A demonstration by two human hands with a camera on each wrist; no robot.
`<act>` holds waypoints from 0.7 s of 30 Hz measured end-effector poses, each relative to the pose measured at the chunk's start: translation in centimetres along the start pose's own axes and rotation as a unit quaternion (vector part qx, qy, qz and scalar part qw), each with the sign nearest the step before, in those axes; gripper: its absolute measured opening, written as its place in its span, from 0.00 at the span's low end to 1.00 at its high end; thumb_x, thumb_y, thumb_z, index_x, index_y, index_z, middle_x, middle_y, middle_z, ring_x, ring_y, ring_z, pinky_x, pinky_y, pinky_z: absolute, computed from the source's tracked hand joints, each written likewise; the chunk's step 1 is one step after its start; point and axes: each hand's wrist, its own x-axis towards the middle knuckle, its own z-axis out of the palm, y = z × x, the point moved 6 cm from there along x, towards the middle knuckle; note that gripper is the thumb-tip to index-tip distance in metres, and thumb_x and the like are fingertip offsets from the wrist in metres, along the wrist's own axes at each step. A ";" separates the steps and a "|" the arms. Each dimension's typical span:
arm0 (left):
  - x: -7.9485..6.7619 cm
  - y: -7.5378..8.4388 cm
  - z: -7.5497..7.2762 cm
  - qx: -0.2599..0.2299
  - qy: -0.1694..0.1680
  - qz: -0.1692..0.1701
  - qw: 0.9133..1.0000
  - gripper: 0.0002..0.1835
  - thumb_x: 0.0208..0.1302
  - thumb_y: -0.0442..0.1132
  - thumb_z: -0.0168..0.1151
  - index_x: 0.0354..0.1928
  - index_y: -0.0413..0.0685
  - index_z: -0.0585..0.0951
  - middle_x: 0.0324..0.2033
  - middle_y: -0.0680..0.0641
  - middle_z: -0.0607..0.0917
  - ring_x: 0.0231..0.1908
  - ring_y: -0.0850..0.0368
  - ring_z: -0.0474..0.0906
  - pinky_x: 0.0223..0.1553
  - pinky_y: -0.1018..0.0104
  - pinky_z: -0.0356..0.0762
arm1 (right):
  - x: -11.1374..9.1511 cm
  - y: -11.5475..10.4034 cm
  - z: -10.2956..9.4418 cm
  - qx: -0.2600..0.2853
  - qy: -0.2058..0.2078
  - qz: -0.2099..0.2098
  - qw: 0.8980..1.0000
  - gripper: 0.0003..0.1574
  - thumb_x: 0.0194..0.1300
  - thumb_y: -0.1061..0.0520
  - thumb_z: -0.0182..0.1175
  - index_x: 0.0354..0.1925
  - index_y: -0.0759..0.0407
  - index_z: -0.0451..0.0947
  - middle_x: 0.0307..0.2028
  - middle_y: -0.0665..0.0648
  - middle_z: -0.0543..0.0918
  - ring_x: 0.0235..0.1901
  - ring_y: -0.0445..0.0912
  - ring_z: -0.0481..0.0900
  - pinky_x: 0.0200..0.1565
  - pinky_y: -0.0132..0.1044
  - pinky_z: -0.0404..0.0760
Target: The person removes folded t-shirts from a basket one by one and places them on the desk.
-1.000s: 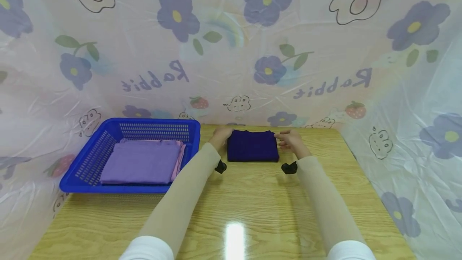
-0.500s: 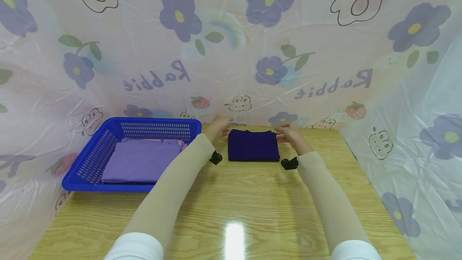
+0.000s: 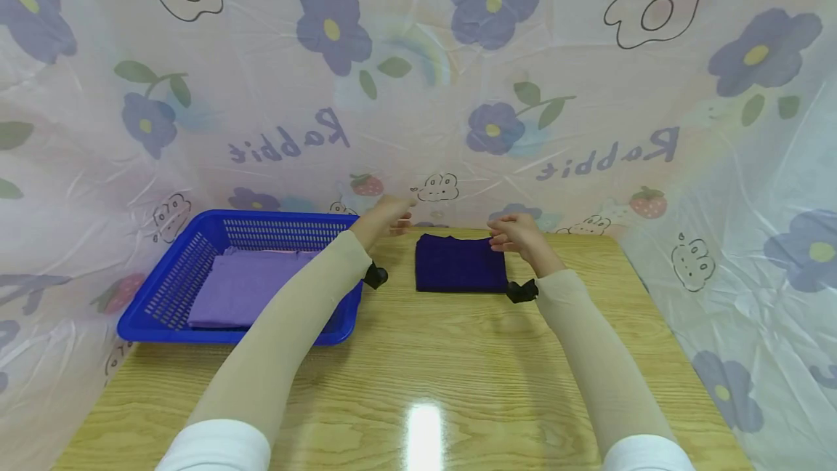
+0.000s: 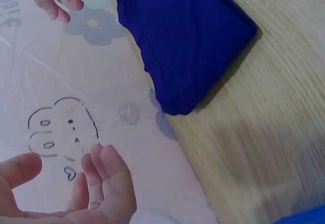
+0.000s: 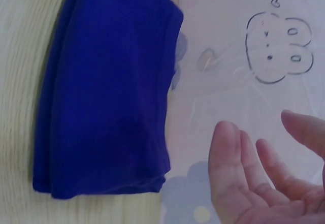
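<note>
A dark blue folded cloth [image 3: 461,264] lies flat near the back edge of the wooden table. My left hand [image 3: 387,216] is raised to its left, in front of the curtain, fingers loosely bent with nothing between them. In the left wrist view, the thumb and fingers of that left hand [image 4: 101,188] stand apart, away from the folded cloth [image 4: 188,36]. My right hand [image 3: 520,237] hovers at the cloth's back right corner, overlapping it in the head view. From the right wrist, the right hand [image 5: 269,178] shows relaxed, parted fingers beside the cloth [image 5: 111,92], holding nothing.
At the left stands a blue plastic basket [image 3: 171,335] with folded purple cloth [image 3: 243,288] inside, partly hidden behind my left forearm. A printed curtain [image 3: 405,107] rises right behind the wooden table [image 3: 471,369] and along both sides.
My left hand has let go of the dark blue cloth's left side and moved up and left. The right hand has risen slightly at the right corner. The cloth has stayed in place.
</note>
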 end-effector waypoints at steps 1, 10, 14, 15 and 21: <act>-0.1 0.1 -0.3 0.001 -0.001 -0.001 1.000 0.30 0.74 0.44 0.55 0.73 0.43 0.63 0.58 0.38 0.76 0.39 0.53 0.76 0.51 0.61 0.79 | 0.0 -0.2 0.2 0.004 -0.003 0.001 1.000 0.37 0.76 0.56 0.55 0.73 0.73 0.55 0.59 0.75 0.72 0.30 0.43 0.84 0.55 0.48 0.80; -0.5 0.8 -2.7 -0.002 -0.018 -0.001 1.000 0.28 0.77 0.45 0.52 0.73 0.44 0.62 0.63 0.39 0.73 0.41 0.54 0.76 0.49 0.65 0.77 | -0.2 -1.8 1.7 0.023 -0.016 -0.001 1.000 0.35 0.76 0.58 0.55 0.72 0.73 0.56 0.53 0.71 0.75 0.33 0.47 0.85 0.52 0.45 0.82; -0.9 1.1 -3.8 -0.010 -0.006 0.005 1.000 0.26 0.76 0.44 0.53 0.71 0.45 0.64 0.61 0.39 0.75 0.41 0.52 0.78 0.50 0.62 0.78 | -0.3 -2.4 2.3 0.033 -0.027 -0.001 0.999 0.36 0.76 0.58 0.54 0.73 0.73 0.55 0.54 0.71 0.75 0.33 0.46 0.86 0.51 0.44 0.83; -0.9 1.1 -4.0 -0.014 -0.003 0.007 1.000 0.26 0.76 0.44 0.53 0.71 0.45 0.64 0.60 0.39 0.76 0.41 0.52 0.78 0.51 0.61 0.77 | -0.3 -2.6 2.5 0.035 -0.029 -0.002 0.999 0.37 0.76 0.58 0.54 0.73 0.73 0.54 0.55 0.72 0.75 0.34 0.46 0.86 0.50 0.44 0.83; -1.5 1.2 -5.6 -0.013 -0.011 0.011 1.000 0.27 0.76 0.45 0.53 0.71 0.44 0.65 0.57 0.40 0.75 0.41 0.52 0.78 0.55 0.58 0.76 | -0.7 -3.6 3.6 0.035 -0.046 -0.008 0.998 0.37 0.77 0.58 0.53 0.74 0.73 0.52 0.59 0.77 0.73 0.32 0.45 0.86 0.53 0.46 0.82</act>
